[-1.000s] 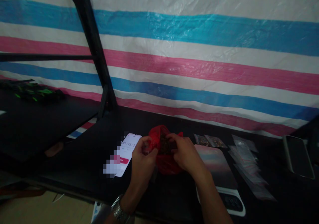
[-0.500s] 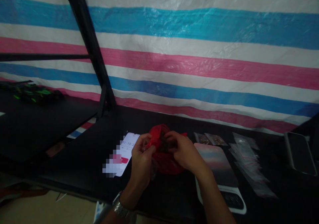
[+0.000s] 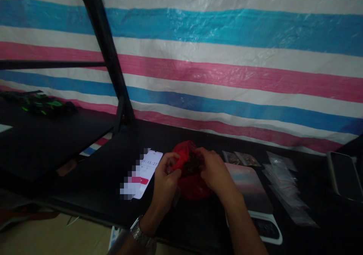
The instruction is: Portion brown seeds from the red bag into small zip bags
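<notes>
A red plastic bag (image 3: 195,189) stands on the black table with its mouth open toward me. Inside it lies a dark brown heap of small loose pieces (image 3: 192,163), too dim to name. My left hand (image 3: 167,177) is closed on the bag's left rim, thumb and fingers pinching the red film. A bit of clear plastic (image 3: 176,197) hangs below that hand. On the opposite side my right hand (image 3: 215,170) curls its fingers over the bag's right rim, by the brown pieces; its fingertips are partly hidden.
Right of the bag lies a kitchen scale (image 3: 249,189), partly behind my right forearm. Beyond it are two small filled zip bags (image 3: 246,159), a fan of flat zip bags (image 3: 286,190) and a dark phone (image 3: 344,175). A lit phone (image 3: 149,173) with a timer lies left.
My right hand has drawn back from the middle of the bag's mouth to its right side, so more brown pieces show. The left hand keeps its hold. The view has shifted slightly.
</notes>
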A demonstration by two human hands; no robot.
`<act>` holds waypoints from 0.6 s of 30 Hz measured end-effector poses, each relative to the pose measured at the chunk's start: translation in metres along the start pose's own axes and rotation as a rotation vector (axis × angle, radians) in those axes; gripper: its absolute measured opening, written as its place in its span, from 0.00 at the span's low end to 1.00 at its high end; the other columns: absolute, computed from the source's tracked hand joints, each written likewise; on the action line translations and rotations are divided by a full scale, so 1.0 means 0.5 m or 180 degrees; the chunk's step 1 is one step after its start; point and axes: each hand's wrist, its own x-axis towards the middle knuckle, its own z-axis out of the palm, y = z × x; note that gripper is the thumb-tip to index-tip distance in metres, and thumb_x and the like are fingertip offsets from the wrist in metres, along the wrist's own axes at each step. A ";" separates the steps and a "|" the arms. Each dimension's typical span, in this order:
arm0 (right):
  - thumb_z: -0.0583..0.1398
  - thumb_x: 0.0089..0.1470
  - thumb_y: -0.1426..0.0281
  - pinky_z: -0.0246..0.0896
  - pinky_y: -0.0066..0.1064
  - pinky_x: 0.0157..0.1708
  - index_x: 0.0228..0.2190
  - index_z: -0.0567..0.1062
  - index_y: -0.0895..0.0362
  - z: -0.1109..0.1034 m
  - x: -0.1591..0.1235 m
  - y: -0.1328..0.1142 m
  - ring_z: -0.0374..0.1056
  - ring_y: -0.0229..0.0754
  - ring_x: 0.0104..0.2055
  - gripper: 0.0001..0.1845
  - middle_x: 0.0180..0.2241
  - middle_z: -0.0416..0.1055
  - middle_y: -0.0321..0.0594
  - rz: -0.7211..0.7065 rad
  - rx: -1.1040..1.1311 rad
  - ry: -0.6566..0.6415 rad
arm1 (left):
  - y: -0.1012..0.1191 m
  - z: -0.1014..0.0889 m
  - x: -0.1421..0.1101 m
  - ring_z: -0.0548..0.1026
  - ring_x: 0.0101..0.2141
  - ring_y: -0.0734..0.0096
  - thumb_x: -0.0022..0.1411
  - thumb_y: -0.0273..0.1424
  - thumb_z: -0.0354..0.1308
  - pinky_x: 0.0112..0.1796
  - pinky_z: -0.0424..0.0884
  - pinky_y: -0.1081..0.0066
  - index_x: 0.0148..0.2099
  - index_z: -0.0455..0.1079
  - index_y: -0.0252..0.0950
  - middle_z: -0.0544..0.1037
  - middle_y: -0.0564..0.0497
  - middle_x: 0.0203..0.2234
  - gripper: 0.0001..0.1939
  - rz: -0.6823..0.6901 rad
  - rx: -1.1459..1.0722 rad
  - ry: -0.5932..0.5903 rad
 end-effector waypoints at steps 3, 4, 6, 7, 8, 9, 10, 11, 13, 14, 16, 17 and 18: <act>0.56 0.48 0.90 0.63 0.40 0.54 0.55 0.77 0.58 0.009 0.003 -0.023 0.71 0.55 0.56 0.35 0.52 0.80 0.49 -0.0011 -0.0195 -0.0023 | 0.005 0.005 0.003 0.65 0.25 0.76 0.39 0.22 0.57 0.25 0.59 0.76 0.36 0.73 0.38 0.68 0.59 0.25 0.17 -0.0254 -0.0651 -0.0181; 0.56 0.49 0.90 0.63 0.40 0.54 0.55 0.77 0.58 0.012 0.005 -0.026 0.71 0.55 0.56 0.34 0.52 0.80 0.49 0.0003 -0.0164 -0.0008 | 0.007 0.007 0.003 0.64 0.24 0.77 0.38 0.22 0.57 0.24 0.58 0.76 0.35 0.73 0.38 0.68 0.59 0.25 0.17 -0.0297 -0.0749 -0.0191; 0.57 0.49 0.89 0.64 0.39 0.54 0.56 0.76 0.56 0.015 0.009 -0.024 0.73 0.53 0.55 0.34 0.52 0.80 0.49 0.0051 0.0015 0.0016 | 0.011 0.009 0.005 0.63 0.22 0.79 0.37 0.22 0.57 0.22 0.56 0.77 0.35 0.73 0.37 0.67 0.59 0.25 0.18 -0.0334 -0.0835 -0.0173; 0.58 0.49 0.88 0.64 0.38 0.54 0.56 0.76 0.56 0.016 0.011 -0.020 0.74 0.52 0.55 0.34 0.51 0.80 0.48 0.0063 0.0150 0.0022 | 0.012 0.009 0.006 0.62 0.22 0.79 0.37 0.22 0.57 0.22 0.55 0.77 0.35 0.73 0.37 0.67 0.60 0.25 0.18 -0.0351 -0.0881 -0.0156; 0.59 0.49 0.88 0.65 0.38 0.54 0.56 0.76 0.55 0.017 0.013 -0.016 0.74 0.51 0.55 0.34 0.51 0.80 0.47 0.0056 0.0311 0.0023 | 0.014 0.009 0.007 0.62 0.21 0.80 0.37 0.23 0.57 0.21 0.54 0.77 0.35 0.73 0.37 0.67 0.60 0.24 0.18 -0.0368 -0.0922 -0.0135; 0.60 0.49 0.88 0.65 0.38 0.55 0.56 0.77 0.54 0.017 0.015 -0.011 0.75 0.51 0.55 0.34 0.51 0.81 0.45 0.0031 0.0489 0.0019 | 0.014 0.008 0.009 0.61 0.20 0.80 0.36 0.23 0.57 0.21 0.54 0.77 0.35 0.73 0.37 0.67 0.60 0.24 0.18 -0.0379 -0.0952 -0.0106; 0.61 0.48 0.88 0.66 0.38 0.55 0.55 0.77 0.53 0.017 0.016 -0.006 0.76 0.50 0.55 0.34 0.51 0.81 0.43 -0.0001 0.0666 0.0022 | 0.015 0.007 0.010 0.60 0.20 0.80 0.36 0.23 0.56 0.20 0.54 0.77 0.34 0.72 0.37 0.67 0.60 0.24 0.18 -0.0387 -0.0970 -0.0074; 0.61 0.48 0.88 0.66 0.37 0.56 0.54 0.77 0.52 0.017 0.017 -0.002 0.76 0.49 0.55 0.35 0.51 0.82 0.41 -0.0038 0.0831 0.0025 | 0.015 0.006 0.012 0.60 0.19 0.80 0.35 0.23 0.56 0.20 0.53 0.77 0.34 0.72 0.37 0.68 0.60 0.23 0.18 -0.0392 -0.0984 -0.0039; 0.60 0.47 0.89 0.67 0.37 0.56 0.53 0.78 0.52 0.019 0.019 0.003 0.77 0.47 0.55 0.34 0.50 0.83 0.39 -0.0075 0.1103 0.0051 | 0.016 0.004 0.015 0.60 0.19 0.81 0.35 0.23 0.55 0.20 0.53 0.77 0.33 0.72 0.37 0.68 0.59 0.23 0.17 -0.0406 -0.0999 0.0017; 0.60 0.47 0.89 0.68 0.37 0.56 0.52 0.78 0.52 0.020 0.019 0.004 0.78 0.47 0.55 0.34 0.49 0.83 0.39 -0.0074 0.1213 0.0067 | 0.017 0.004 0.017 0.61 0.19 0.81 0.35 0.23 0.55 0.20 0.54 0.77 0.33 0.71 0.37 0.68 0.59 0.23 0.17 -0.0411 -0.1004 0.0033; 0.61 0.47 0.90 0.69 0.36 0.54 0.51 0.78 0.53 0.024 0.020 0.006 0.79 0.45 0.53 0.33 0.48 0.83 0.39 -0.0070 0.1441 0.0074 | 0.018 0.003 0.018 0.62 0.19 0.80 0.35 0.23 0.55 0.20 0.55 0.78 0.32 0.71 0.37 0.69 0.59 0.24 0.17 -0.0409 -0.1016 0.0053; 0.61 0.47 0.89 0.69 0.35 0.54 0.51 0.78 0.53 0.027 0.021 0.006 0.79 0.45 0.52 0.33 0.48 0.83 0.39 -0.0078 0.1549 0.0066 | 0.019 0.002 0.018 0.62 0.20 0.81 0.35 0.23 0.55 0.20 0.55 0.78 0.32 0.71 0.37 0.69 0.59 0.24 0.17 -0.0400 -0.1020 0.0059; 0.62 0.47 0.89 0.70 0.34 0.53 0.51 0.78 0.53 0.029 0.022 0.005 0.79 0.44 0.51 0.32 0.47 0.83 0.39 -0.0090 0.1633 0.0052 | 0.019 0.002 0.018 0.61 0.20 0.81 0.35 0.22 0.55 0.20 0.55 0.78 0.33 0.71 0.37 0.69 0.60 0.24 0.17 -0.0386 -0.1023 0.0061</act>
